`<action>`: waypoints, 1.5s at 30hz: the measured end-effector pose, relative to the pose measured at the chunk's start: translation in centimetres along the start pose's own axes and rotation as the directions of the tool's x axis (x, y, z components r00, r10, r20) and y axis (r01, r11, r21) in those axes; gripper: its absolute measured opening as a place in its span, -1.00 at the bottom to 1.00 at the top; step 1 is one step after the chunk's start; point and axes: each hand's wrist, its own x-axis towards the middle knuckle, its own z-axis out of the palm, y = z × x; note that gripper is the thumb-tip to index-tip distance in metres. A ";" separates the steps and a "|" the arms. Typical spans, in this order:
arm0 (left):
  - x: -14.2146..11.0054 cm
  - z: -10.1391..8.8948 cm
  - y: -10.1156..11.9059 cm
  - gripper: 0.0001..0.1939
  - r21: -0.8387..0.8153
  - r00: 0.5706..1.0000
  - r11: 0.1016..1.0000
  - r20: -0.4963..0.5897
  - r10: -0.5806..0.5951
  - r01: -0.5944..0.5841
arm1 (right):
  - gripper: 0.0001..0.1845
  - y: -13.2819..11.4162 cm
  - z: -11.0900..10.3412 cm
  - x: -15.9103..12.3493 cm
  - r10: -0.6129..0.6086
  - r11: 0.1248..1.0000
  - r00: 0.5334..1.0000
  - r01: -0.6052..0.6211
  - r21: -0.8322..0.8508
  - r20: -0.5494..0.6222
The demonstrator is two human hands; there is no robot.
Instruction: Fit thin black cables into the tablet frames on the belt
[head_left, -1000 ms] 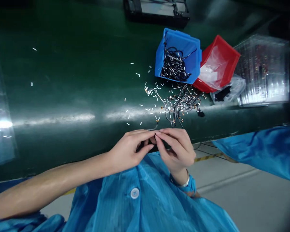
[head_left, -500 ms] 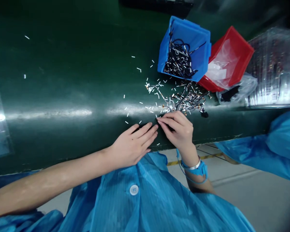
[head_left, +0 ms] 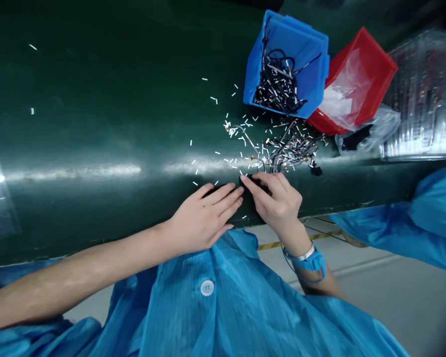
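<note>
Grey wires (head_left: 295,148) lie in a messy heap on the green table (head_left: 96,124), just past twelve o'clock from the person's right hand (head_left: 280,201), with small white bits (head_left: 217,152) sprinkled over and around them. The right hand has its fingertips down on the table, spread a little, with a white bit just beside them; I can't tell if something tiny is held underneath. The left hand (head_left: 200,220) rests near the table's edge, between eight and nine o'clock from the right one, palm down, fingers out straight, with nothing to be seen in its grip. The wires look thin, light and bendy, so they should curl easily and catch on each other. Their little gold ends (head_left: 251,158) look hard and could bend if yanked. A good place to pinch is the wire just behind a gold end, then lift gently so the others don't come too. One wire (head_left: 250,141) that sticks out toward eleven o'clock looks easiest to grab. The white bits look as light as crumbs and may skid or cling to fingers. Farther off at twelve o'clock, a blue bin (head_left: 312,84) holds more wires, black ones (head_left: 278,87), tangled up with white bits too.
</note>
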 end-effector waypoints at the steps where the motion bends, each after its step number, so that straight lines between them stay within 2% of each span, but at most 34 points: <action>1: 0.0 0.0 0.0 -0.51 -0.005 1.000 1.000 0.012 -0.002 0.002 | -0.68 0.0 0.0 0.0 -0.005 1.000 1.000 0.005 -0.013 0.005; 7: 0.0 -0.1 -0.2 -0.51 0.007 1.000 1.000 0.026 0.006 -0.006 | -0.64 0.0 -0.4 0.0 0.012 1.000 0.997 -0.011 -0.007 0.070; 10: 0.1 -0.1 -0.2 -0.52 0.017 1.000 1.000 0.009 0.016 -0.016 | -0.66 0.0 -0.5 0.1 0.138 0.978 0.988 -0.146 0.146 0.066; 12: 0.1 -0.1 -0.2 -0.53 0.019 1.000 1.000 0.012 0.023 -0.024 | -0.70 0.0 -0.4 0.3 0.263 0.925 0.964 -0.266 0.273 0.046; 14: 0.1 -0.1 -0.2 -0.53 0.020 1.000 0.999 0.013 0.028 -0.028 | -0.77 0.1 -0.1 0.6 0.342 0.878 0.939 -0.333 0.344 0.036; 18: 0.1 0.0 -0.3 -0.56 -0.008 0.999 0.999 -0.020 0.033 -0.033 | -0.90 -0.1 0.5 0.9 0.307 0.891 0.951 -0.303 0.337 0.044; 21: 0.0 -0.4 -0.6 -0.60 -0.119 0.998 0.992 -0.063 0.025 -0.033 | -0.89 -0.2 0.6 1.1 0.285 0.905 0.956 -0.291 0.311 0.065; 23: 0.0 -1.1 -1.1 -0.64 -0.232 0.991 0.973 -0.131 -0.033 0.002 | -0.89 -0.2 0.1 1.3 0.269 0.913 0.961 -0.278 0.298 0.071; 25: 0.1 -2.2 -1.6 -0.64 -0.325 0.970 0.943 -0.195 -0.143 0.074 | -0.90 -0.1 -0.6 1.8 0.240 0.927 0.969 -0.244 0.286 0.049; 27: 0.4 -3.3 -2.1 -0.63 -0.381 0.952 0.912 -0.192 -0.239 0.152 | -0.92 0.1 -1.5 2.5 0.187 0.948 0.982 -0.183 0.262 0.011; 29: 0.8 -4.3 -2.6 -0.67 -0.441 0.950 0.870 -0.106 -0.293 0.220 | -0.92 0.4 -2.4 3.3 0.118 0.969 0.993 -0.111 0.221 -0.021; 31: 1.1 -4.9 -3.0 -0.80 -0.528 0.946 0.800 0.023 -0.325 0.287 | -0.90 0.5 -3.0 4.2 0.059 0.984 0.998 -0.051 0.173 -0.038; 34: 1.5 -5.0 -3.2 -0.76 -0.708 0.901 0.594 0.138 -0.412 0.381 | -0.87 -0.2 -3.4 5.2 0.044 0.991 0.992 -0.028 0.132 -0.117; 37: 1.8 -4.4 -3.2 -0.78 -0.889 0.856 0.319 0.139 -0.498 0.330 | -0.82 -1.8 -3.0 5.7 0.070 0.985 0.974 -0.034 0.169 -0.213; 39: 1.8 -4.0 -3.1 -0.79 -0.943 0.856 0.211 0.120 -0.502 0.256 | -0.84 -2.9 -2.4 5.9 0.074 0.981 0.973 -0.032 0.190 -0.217; 41: 1.8 -3.8 -3.0 -0.80 -0.956 0.859 0.200 0.085 -0.505 0.212 | -0.87 -3.4 -1.9 6.1 0.091 0.978 0.975 -0.049 0.202 -0.204; 45: 1.4 -3.9 -2.9 -0.74 -0.945 0.854 0.260 0.036 -0.520 0.198 | -0.89 -3.5 -1.4 6.6 0.132 0.958 0.970 -0.073 0.278 -0.202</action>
